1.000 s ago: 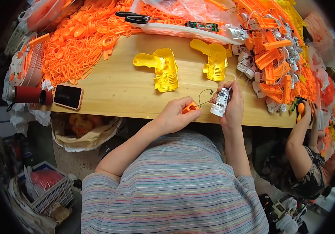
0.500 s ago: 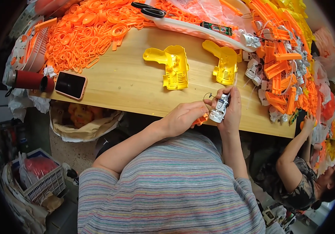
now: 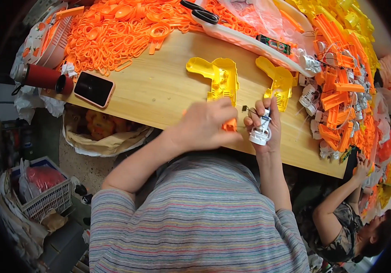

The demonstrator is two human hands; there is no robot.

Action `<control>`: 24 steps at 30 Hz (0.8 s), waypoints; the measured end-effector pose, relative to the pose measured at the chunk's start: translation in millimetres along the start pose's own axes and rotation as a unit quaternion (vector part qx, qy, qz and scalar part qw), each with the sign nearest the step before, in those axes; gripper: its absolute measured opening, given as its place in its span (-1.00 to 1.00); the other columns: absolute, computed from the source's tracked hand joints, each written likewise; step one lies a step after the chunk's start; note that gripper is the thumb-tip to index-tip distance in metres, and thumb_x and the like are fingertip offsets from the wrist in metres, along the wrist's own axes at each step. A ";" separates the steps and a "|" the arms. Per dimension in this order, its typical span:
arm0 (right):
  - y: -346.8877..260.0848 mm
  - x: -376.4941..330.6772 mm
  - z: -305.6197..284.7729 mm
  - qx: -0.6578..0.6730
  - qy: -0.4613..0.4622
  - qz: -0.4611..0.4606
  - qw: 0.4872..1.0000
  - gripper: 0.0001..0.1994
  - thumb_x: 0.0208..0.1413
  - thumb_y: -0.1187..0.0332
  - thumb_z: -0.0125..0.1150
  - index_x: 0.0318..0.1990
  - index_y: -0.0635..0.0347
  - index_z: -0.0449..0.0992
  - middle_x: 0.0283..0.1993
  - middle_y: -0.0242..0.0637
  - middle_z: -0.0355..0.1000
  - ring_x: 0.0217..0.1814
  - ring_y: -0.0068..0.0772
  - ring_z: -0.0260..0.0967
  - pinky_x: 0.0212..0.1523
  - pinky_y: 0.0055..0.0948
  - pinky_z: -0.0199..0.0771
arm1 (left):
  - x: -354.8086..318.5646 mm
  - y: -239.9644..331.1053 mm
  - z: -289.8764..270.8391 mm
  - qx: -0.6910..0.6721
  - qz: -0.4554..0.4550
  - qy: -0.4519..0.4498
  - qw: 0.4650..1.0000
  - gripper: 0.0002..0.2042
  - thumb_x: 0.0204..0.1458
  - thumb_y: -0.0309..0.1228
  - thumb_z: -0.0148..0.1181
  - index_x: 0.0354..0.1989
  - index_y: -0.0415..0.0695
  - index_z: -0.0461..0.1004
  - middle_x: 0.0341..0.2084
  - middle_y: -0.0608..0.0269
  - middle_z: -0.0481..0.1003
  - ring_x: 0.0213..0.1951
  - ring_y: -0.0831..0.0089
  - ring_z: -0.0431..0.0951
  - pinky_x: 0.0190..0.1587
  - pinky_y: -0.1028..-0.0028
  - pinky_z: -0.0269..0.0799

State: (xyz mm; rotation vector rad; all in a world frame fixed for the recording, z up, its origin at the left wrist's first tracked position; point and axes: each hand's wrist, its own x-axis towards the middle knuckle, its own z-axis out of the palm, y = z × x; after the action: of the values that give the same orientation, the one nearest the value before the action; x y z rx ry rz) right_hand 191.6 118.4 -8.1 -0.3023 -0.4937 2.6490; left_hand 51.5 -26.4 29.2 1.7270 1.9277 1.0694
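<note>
Much of the small orange part (image 3: 230,125) is hidden under the left hand (image 3: 204,125), so only its lower right corner can be made out; its shape cannot be told. The left hand is closed around that part, knuckles upward, at the near edge of the wooden table (image 3: 159,86). Just to its right, the right hand (image 3: 264,125) is wrapped around a white and grey motor unit (image 3: 262,131), which is held upright between thumb and fingers. Thin dark wires (image 3: 249,110) are seen looping from the top of the unit toward the left hand; where they end is probably behind the fingers and is not clear. The unit is pale, roughly cylindrical, with a wider ring-shaped base at the bottom. Beyond the hands, two yellow toy gun shells (image 3: 218,79) are laid open side up on the table. A phone (image 3: 94,89) in a pink case is lying near the left end, beside a red flask (image 3: 44,78).
</note>
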 end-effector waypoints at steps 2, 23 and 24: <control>10.1 11.8 10.6 -0.005 0.010 0.010 1.000 -0.66 0.40 0.08 -0.20 -0.28 0.08 0.38 -0.46 -0.37 0.31 -0.54 -0.48 0.27 -0.34 -0.37 0.44 | 8.5 -16.4 -4.5 0.070 0.035 0.106 0.991 -0.71 -0.21 -0.27 0.39 -0.42 -0.17 0.46 -0.37 0.12 0.43 -0.29 0.16 0.51 -0.32 0.26 0.44; 4.8 5.9 17.8 -0.228 0.104 -0.001 0.968 -0.70 0.39 0.15 -0.12 -0.32 0.15 0.35 -0.49 -0.30 0.41 -0.58 -0.52 0.42 -0.39 -0.39 0.64 | 13.3 -10.2 7.2 0.095 0.028 0.042 0.994 -0.46 -0.21 -0.63 0.20 0.07 -0.07 0.43 -0.21 0.15 0.47 -0.21 0.17 0.56 -0.27 0.29 0.50; 4.3 5.3 18.5 -0.227 0.104 -0.001 0.968 -0.70 0.39 0.15 -0.12 -0.32 0.15 0.35 -0.49 -0.30 0.41 -0.58 -0.52 0.42 -0.39 -0.39 0.64 | 13.6 -10.5 7.2 0.095 0.029 0.042 0.994 -0.46 -0.21 -0.63 0.20 0.07 -0.07 0.43 -0.21 0.15 0.47 -0.21 0.17 0.56 -0.27 0.29 0.50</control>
State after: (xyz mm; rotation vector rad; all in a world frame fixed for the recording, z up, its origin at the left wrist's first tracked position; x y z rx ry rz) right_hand 180.1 111.8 6.4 -0.7058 -1.0254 2.4359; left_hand 46.4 -11.1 20.0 1.8764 2.1019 1.0219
